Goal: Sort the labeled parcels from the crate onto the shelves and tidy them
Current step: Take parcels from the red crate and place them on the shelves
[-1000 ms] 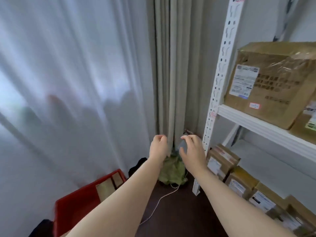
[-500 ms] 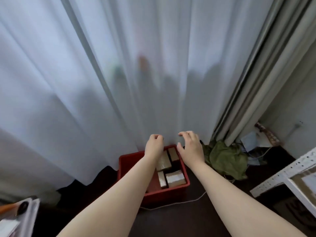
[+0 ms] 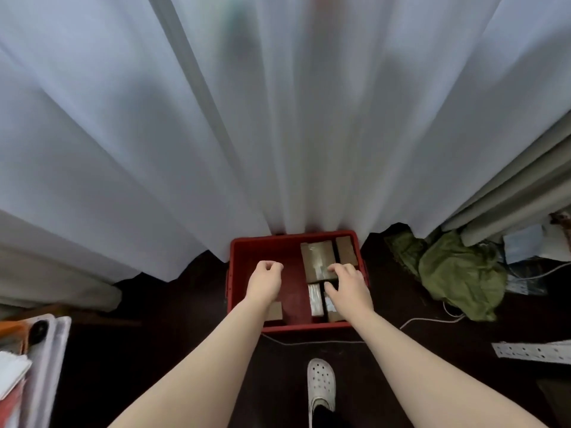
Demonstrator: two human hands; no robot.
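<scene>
Curtain (image 3: 278, 118), white and sheer, filled the whole top of the view, its hem hanging down to the back rim of the red crate (image 3: 244, 251) on the dark floor. Green cloth (image 3: 457, 273) lay bunched off to the crate's right, well apart from it. White shoe (image 3: 320, 384) stood planted just short of the crate's front wall.

Left hand (image 3: 265, 281) hovered over the bare left half of the crate, fingers curled in, gripping nothing. Right hand (image 3: 349, 288) reached over the right half, fingers spread and bent, their tips at the near edge of the big brown parcel (image 3: 316, 256). Touching it or just above? Hard to call from up there.

A narrow parcel (image 3: 346, 250) sat just beside the big one at the back, a taped parcel (image 3: 315, 299) in front, and a small brown parcel (image 3: 275, 311) at the front left.
</scene>
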